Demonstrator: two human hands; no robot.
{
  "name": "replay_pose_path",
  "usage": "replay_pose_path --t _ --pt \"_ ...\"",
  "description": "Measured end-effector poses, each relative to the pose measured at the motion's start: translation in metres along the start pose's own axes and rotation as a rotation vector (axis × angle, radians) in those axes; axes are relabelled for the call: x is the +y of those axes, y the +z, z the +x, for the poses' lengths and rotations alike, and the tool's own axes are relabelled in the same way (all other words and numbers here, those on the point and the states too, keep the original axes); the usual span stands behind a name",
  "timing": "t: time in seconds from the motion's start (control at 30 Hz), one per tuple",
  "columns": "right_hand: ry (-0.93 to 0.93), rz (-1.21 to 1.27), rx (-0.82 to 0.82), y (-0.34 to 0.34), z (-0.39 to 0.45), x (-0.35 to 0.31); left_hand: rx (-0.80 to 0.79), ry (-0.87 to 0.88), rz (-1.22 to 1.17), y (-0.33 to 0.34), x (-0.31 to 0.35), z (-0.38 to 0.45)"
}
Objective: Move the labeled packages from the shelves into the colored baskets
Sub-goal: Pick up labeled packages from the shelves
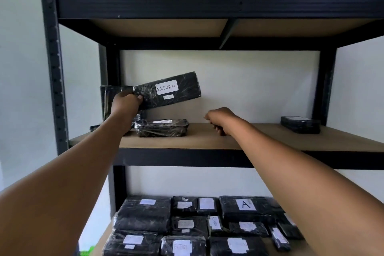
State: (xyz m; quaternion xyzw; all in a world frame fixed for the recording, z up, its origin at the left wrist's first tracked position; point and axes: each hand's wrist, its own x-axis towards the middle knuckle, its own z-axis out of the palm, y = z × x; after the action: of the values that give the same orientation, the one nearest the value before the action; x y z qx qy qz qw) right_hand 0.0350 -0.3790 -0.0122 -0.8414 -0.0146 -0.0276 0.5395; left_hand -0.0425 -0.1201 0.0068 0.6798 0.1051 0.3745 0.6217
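The left hand (126,102) grips a RETURN package (168,90) by its end, lifted above the middle shelf (239,137). The right hand (220,120), curled and empty, hangs over the shelf's bare centre. Two packages lie flat there: one (163,128) left, one (300,123) far right.

Left arm: I have it stretched forward and up, bare to the wrist. Left hand (126,101): knuckles toward me, fingers curled round the end of a package (168,90), thumb tip lying on its near face. Right arm: I hold it extended forward, lower than the left. Right hand (220,119): fingers curled under the palm, gripping nothing.
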Motion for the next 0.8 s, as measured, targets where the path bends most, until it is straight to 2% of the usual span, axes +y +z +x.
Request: replay_pose_path --t 0.2,0.4,0.5,0.6,0.8 --pt "-0.066 -0.067 0.305 -0.102 0.011 0.041 -0.128 -0.062 -0.051 0.077 0.004 -0.024" --pt "-0.105 -0.234 0.562 -0.199 0.008 0.084 -0.204 -0.106 -0.067 0.150 0.002 -0.055" --pt "-0.051 -0.332 0.658 -0.232 0.007 0.104 -0.236 -0.134 -0.031 0.177 -0.007 -0.063" --pt "0.056 -0.378 0.687 -0.251 0.014 0.122 -0.271 -0.143 0.019 0.194 -0.016 -0.070" --pt "0.150 -0.379 0.572 -0.262 0.028 0.140 -0.255 -0.150 0.116 0.198 -0.026 -0.071"
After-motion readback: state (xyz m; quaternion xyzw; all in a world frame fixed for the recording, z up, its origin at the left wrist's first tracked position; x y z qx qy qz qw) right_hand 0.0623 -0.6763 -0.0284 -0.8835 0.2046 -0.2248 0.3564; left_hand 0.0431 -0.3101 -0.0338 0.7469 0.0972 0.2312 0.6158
